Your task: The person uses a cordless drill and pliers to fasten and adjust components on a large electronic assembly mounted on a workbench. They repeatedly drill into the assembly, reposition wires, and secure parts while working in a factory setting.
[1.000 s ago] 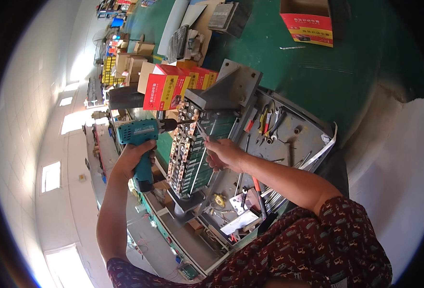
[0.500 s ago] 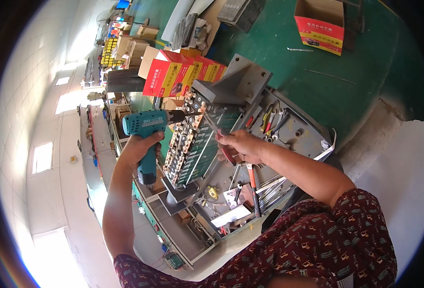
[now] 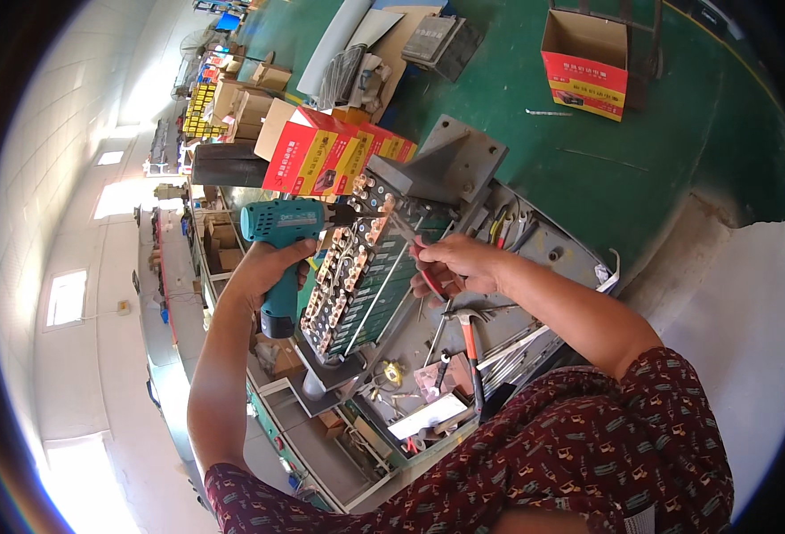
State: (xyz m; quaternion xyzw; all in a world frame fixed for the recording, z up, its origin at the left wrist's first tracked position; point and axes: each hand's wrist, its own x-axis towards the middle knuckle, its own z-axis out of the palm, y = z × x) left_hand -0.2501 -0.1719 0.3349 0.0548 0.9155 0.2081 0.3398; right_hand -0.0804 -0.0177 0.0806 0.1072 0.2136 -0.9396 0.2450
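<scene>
A teal cordless drill (image 3: 285, 221) is gripped in my left hand (image 3: 272, 269), its chuck and bit pointing right. The bit reaches the copper pieces along the top of a battery pack (image 3: 363, 298), which stands tilted in view with dark green cells in rows. My right hand (image 3: 463, 260) is closed around red-handled pliers (image 3: 430, 280). Their jaws extend up and left, close to the bit's tip at the same copper pieces. I cannot tell whether the jaws clamp anything there.
Beside the pack is a grey metal bracket (image 3: 450, 165). The bench tray holds a claw hammer (image 3: 471, 347), a yellow tape measure (image 3: 393, 374) and several wrenches (image 3: 508, 227). Red-and-yellow cartons (image 3: 308, 160) stand behind the pack; an open carton (image 3: 588, 76) sits on the green floor.
The whole view has shifted slightly. The drill and pliers appear a little further right, both still held, their tips still close together at the pack's copper pieces.
</scene>
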